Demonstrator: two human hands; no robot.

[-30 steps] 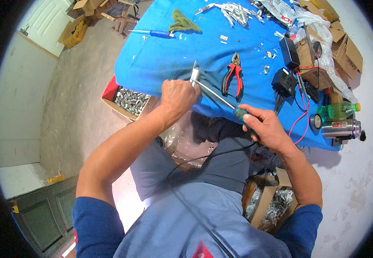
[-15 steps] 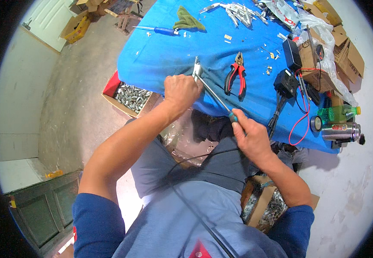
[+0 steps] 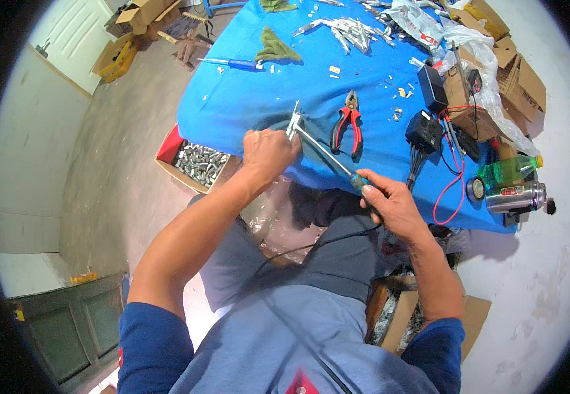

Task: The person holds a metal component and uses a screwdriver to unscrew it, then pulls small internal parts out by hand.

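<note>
My left hand (image 3: 268, 154) is closed around a small white-and-metal piece (image 3: 293, 125) at the near edge of the blue-covered table. My right hand (image 3: 391, 207) grips the teal handle of a screwdriver (image 3: 328, 154). Its long metal shaft slants up to the left, and the tip meets the piece beside my left fingers. Just beyond the shaft lie pliers (image 3: 347, 128) with red-and-black handles, jaws pointing away. The lower end of the held piece is hidden by my left hand.
The blue cloth (image 3: 226, 105) carries a blue-handled screwdriver (image 3: 232, 64), a green rag (image 3: 277, 46) and a pile of white-and-metal pieces (image 3: 354, 33). Black adapters (image 3: 424, 131), a green bottle (image 3: 511, 171) and a steel flask (image 3: 518, 197) stand right. A box of metal parts (image 3: 199, 164) sits left below.
The view has shifted slightly, so the table things sit a little left and lower. Both hands keep their hold, and the screwdriver tip stays against the piece.
</note>
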